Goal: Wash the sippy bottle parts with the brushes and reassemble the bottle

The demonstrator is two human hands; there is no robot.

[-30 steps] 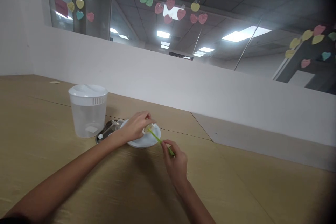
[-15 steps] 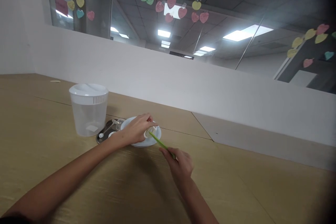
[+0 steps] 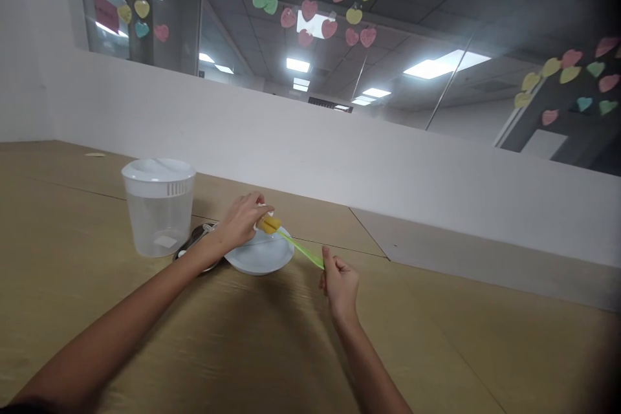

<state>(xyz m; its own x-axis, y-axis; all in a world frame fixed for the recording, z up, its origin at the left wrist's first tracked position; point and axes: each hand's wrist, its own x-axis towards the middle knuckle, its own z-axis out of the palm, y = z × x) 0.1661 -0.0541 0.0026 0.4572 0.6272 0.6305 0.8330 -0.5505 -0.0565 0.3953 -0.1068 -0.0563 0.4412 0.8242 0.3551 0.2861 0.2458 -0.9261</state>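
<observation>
My left hand (image 3: 245,218) is closed round a small clear container with a white rim (image 3: 264,209), mostly hidden by the fingers. It is held above the far part of a white plate (image 3: 259,260). My right hand (image 3: 339,281) grips the end of a thin green-handled brush (image 3: 303,250). Its yellow-orange head (image 3: 270,225) shows at the container's mouth, close to my left fingertips; how far it sits inside I cannot tell. Left of the plate, partly behind my left forearm, lies a dark tray (image 3: 194,236) with small clear and white pieces on it.
A translucent white bucket with a lid (image 3: 159,207) stands left of the tray. A flat pale piece (image 3: 95,154) lies farther back on the brown table (image 3: 436,336). Behind the table rises a white wall (image 3: 291,149) with windows above.
The right hand has drawn back and turned, so the brush's yellow head now shows where only the green handle was visible. The left hand has lifted slightly with the container.
</observation>
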